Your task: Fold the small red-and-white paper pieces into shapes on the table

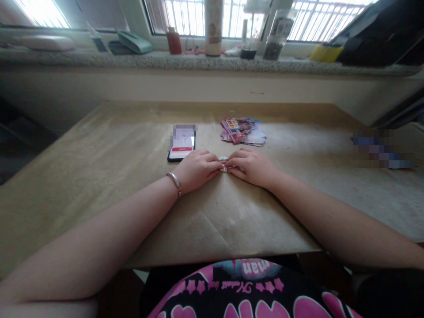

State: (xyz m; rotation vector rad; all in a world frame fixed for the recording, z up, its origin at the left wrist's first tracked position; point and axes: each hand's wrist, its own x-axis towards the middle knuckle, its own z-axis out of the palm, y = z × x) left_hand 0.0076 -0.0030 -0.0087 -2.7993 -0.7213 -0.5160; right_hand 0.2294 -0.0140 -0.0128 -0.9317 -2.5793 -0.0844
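Both my hands rest together on the brown paper-covered table (99,168). My left hand (195,170), with a silver bangle on its wrist, has its fingers curled onto a small folded piece of printed paper (225,164). My right hand (253,167) pinches the same small piece from the other side. Only a red and white sliver of it shows between my fingertips. A stack of colourful printed cards (243,130) lies just beyond my right hand.
A phone (182,143) with a lit screen lies just beyond my left hand. A blurred object (380,148) sits at the table's right edge. The stone windowsill (165,62) behind holds bottles, a cup, a green pouch and a yellow item.
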